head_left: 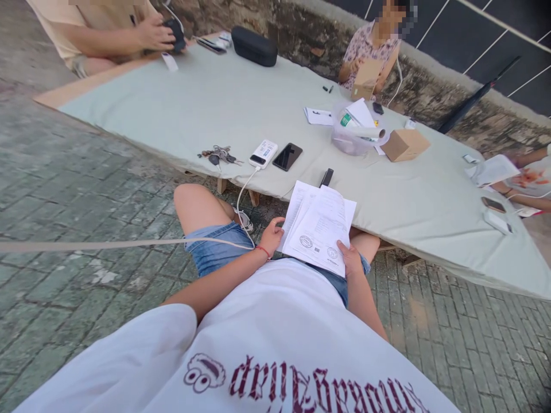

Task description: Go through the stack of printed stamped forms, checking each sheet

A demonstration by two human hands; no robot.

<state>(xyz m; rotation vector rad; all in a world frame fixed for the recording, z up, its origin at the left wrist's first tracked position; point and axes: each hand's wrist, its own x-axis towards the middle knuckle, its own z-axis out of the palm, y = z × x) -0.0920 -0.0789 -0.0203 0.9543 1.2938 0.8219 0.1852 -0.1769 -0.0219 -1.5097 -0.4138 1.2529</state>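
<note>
papers [319, 226] on lap, left hand [272, 234] and right hand [350, 261] each gripping an edge.

Soft even daylight, edges wide-angle warped.

A sheaf of white printed papers [321, 226] sits just right of the frame's centre, resting on the lap of a seated person and leaning against the near edge of a low table. The top sheet carries dense lines of small text and two round stamps near its lower edge. Several sheets are fanned slightly, their upper corners offset. The left hand [272, 234] grips the left edge; the right hand [350, 261] pinches the bottom corner.
</note>
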